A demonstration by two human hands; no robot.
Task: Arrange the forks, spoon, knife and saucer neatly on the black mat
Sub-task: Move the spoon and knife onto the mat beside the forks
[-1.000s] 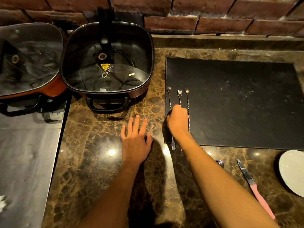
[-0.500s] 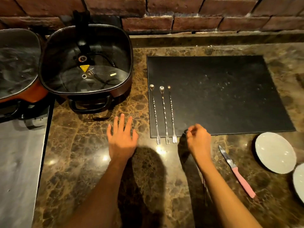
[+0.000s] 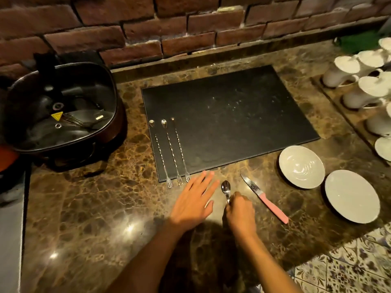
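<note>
We look down on a marble counter (image 3: 84,208) with a black mat (image 3: 228,123). Three long forks (image 3: 172,151) lie side by side along the mat's left edge, prongs just overhanging its near edge. A second ago our right hand (image 3: 240,212) was on those forks; it has now left them and closed around the handle of a spoon (image 3: 226,189) on the counter just below the mat. Our left hand (image 3: 193,203) rests open and flat beside it. The forks look done; the spoon is next, while the pink-handled knife (image 3: 265,198) and two saucers (image 3: 301,166) wait off the mat
</note>
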